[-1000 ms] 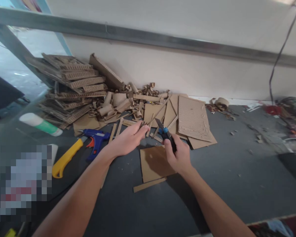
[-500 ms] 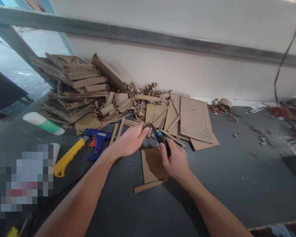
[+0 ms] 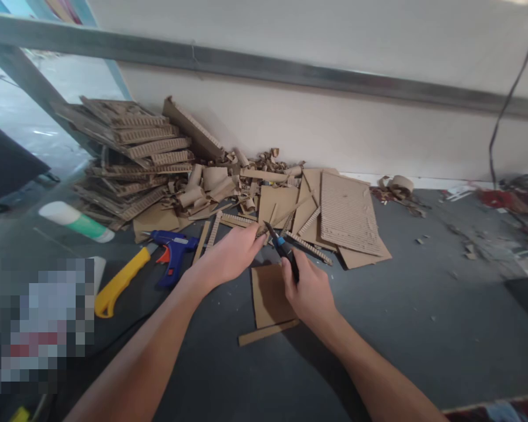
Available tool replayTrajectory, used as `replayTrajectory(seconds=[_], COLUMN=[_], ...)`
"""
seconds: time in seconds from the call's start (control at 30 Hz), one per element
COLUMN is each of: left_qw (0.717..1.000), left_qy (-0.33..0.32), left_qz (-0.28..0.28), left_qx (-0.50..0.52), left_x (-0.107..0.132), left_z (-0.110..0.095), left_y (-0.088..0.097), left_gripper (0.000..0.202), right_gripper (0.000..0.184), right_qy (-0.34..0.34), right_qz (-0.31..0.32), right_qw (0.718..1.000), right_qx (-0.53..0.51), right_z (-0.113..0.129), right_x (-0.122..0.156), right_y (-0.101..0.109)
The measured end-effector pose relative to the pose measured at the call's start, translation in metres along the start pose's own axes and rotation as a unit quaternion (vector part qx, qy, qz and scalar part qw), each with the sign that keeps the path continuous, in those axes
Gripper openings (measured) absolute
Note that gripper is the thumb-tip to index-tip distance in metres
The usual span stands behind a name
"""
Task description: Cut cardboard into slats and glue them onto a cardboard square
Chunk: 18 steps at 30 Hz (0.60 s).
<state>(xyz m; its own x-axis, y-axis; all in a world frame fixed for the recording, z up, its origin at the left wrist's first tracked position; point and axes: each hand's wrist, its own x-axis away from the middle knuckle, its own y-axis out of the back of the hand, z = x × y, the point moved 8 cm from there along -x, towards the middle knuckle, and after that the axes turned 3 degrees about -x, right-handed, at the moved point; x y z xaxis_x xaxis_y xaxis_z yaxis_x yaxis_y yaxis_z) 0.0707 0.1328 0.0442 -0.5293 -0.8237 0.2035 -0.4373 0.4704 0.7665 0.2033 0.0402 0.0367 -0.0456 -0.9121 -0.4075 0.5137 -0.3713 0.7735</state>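
Note:
My left hand (image 3: 229, 255) pinches the near end of a thin cardboard strip (image 3: 290, 212) that reaches up and to the right over the cardboard sheets. My right hand (image 3: 308, 290) is wrapped round a small black and blue utility knife (image 3: 283, 249). Its blade tip points at the strip, close to my left fingertips. Beneath both hands a flat brown cardboard piece (image 3: 268, 296) lies on the dark grey work surface (image 3: 405, 316), with a narrow cardboard strip (image 3: 268, 332) along its near edge.
A heap of corrugated cardboard offcuts and rolls (image 3: 149, 158) lies against the back wall, with flat sheets (image 3: 347, 214) to its right. A blue glue gun (image 3: 171, 249), a yellow-handled tool (image 3: 121, 281) and a white and green tube (image 3: 77, 221) lie on the left. Clutter and a cable sit far right.
My right hand has swung the knife leftward, bringing its blade up to the strip by my left fingertips. My left hand has stayed almost still on the strip.

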Motion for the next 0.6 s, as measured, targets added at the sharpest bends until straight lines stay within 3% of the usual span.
replayTrajectory(seconds=[0.3,0.6], left_qw=[0.999,0.996], left_qy=[-0.017,-0.011], left_qz=[-0.004,-0.023], left_qx=[-0.043,-0.083], left_x=[0.0010,-0.0004], left_z=[0.0000,0.0015], left_y=[0.0030,0.0043], left_gripper=[0.035,0.037], right_gripper=[0.030,0.035], right_qy=[0.005,-0.024], right_qz=[-0.025,-0.004], right_qw=[0.999,1.000], right_qx=[0.024,0.014], right_z=[0.0052,0.0053], right_x=[0.0048,0.0085], right_y=[-0.0015,-0.0061])
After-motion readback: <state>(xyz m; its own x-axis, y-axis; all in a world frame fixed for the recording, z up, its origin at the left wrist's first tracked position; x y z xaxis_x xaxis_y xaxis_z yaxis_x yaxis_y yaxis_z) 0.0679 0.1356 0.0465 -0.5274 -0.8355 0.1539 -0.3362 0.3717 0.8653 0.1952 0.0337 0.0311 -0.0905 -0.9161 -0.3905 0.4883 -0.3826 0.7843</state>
